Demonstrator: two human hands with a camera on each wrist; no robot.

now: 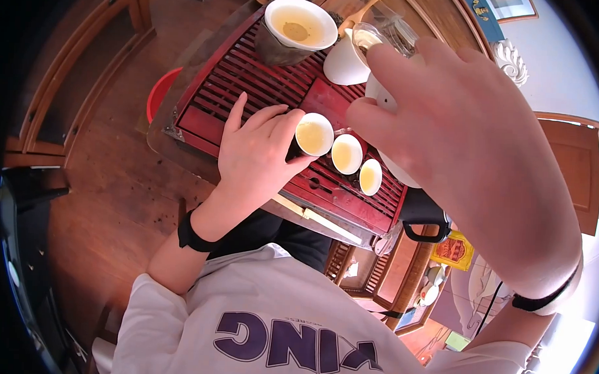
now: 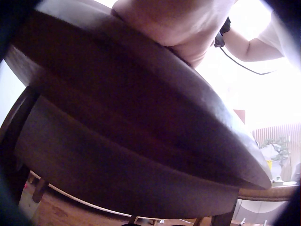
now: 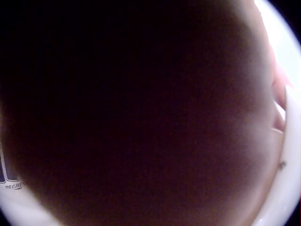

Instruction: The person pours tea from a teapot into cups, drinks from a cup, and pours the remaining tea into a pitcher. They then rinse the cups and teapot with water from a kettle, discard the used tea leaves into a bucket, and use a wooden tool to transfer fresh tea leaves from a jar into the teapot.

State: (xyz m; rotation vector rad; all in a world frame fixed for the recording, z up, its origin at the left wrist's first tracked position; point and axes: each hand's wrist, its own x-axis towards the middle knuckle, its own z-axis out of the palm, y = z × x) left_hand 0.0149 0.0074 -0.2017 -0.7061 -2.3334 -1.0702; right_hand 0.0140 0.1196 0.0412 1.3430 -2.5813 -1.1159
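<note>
Head view: at the red tray [image 1: 201, 123], the left grip [image 1: 258, 143] pinches the leftmost cup [image 1: 314, 135] of three holding yellow liquid; the right grip [image 1: 441, 103] partly hides a white vessel [image 1: 377, 91], its hold unclear. Left wrist: the bench [image 2: 141, 113] blocks sight; right wrist: mostly dark.

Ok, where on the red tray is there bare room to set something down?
The widest bare patch is the slats between the left hand and the big bowl. A smaller one is the red panel between the white pitcher and the held cup. It's crowded rightward: two other cups, then the right hand, which hides what's beneath.
</note>
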